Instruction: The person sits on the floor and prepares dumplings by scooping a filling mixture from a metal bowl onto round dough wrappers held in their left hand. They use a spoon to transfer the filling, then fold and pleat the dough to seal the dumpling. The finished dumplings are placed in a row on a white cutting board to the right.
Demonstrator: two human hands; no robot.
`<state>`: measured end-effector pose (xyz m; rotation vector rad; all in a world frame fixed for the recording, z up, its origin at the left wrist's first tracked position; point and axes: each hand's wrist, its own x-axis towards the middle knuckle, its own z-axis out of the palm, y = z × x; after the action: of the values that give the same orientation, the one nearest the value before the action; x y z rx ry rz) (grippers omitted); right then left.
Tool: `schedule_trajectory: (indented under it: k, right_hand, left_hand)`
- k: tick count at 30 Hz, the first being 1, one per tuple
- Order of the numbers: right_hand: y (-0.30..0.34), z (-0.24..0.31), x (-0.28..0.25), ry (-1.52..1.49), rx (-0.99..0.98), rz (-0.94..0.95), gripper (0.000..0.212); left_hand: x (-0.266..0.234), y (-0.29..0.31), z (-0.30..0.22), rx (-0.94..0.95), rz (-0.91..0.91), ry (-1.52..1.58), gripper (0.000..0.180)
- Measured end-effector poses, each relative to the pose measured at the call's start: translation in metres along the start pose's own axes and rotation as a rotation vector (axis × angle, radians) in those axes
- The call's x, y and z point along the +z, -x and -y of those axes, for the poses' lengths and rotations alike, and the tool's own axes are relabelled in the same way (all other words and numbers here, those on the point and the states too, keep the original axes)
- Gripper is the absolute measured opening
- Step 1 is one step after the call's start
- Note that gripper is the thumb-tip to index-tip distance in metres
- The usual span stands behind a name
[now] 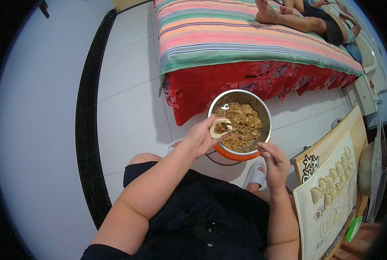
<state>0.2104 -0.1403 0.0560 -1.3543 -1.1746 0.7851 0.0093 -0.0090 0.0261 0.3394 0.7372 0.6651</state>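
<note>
Filling a dumpling wrapper (220, 128) is the step we judge to be in hand: the round of pale dough sits just above the middle of the frame, cupped in our left hand (201, 138) with a dab of brown filling already on it. That hand is curled around the wrapper from below, fingers closed lightly on its edge, holding it over the near rim of the steel bowl (263, 113).

Our right hand (273, 161), a little lower and to the right, is pinched shut on a thin utensil (257, 143) whose tip pokes into the minced filling (243, 123) at the bowl's lower edge; we cannot tell whether it is a chopstick or a small spoon. The bowl rests on something orange (234, 154) beneath it.

As we read it, the next move calls for a modest scoop carried across to the wrapper without smearing the rim of the dough, which needs to stay clean to seal.

Further out, at the lower right, a tray (321, 216) carries rows of folded dumplings (334, 177). Across the top of the frame runs a bed with a striped cover (228, 34), where another person's legs (289, 19) lie at the upper right. White floor tiles (128, 108) fill the left.
</note>
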Motion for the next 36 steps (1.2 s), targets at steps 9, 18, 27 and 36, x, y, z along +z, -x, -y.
schedule_trajectory:
  k: [9, 18, 27, 36]
  right_hand:
    - [-0.005, -0.011, -0.003, -0.462, 0.286, -0.164, 0.021]
    - [-0.009, -0.009, 0.006, -0.507, 0.456, -0.295, 0.023]
    - [-0.011, -0.008, 0.005, -0.476, 0.388, -0.301, 0.024]
    - [-0.011, -0.002, 0.015, -0.408, 0.383, -0.269, 0.023]
  left_hand:
    - [0.008, 0.005, -0.005, -0.018, 0.010, -0.072, 0.047]
    - [0.014, 0.013, -0.010, 0.001, 0.017, -0.201, 0.053]
    - [0.012, 0.014, -0.010, 0.004, 0.024, -0.221, 0.053]
    - [0.013, 0.013, -0.007, 0.011, 0.003, -0.239, 0.051]
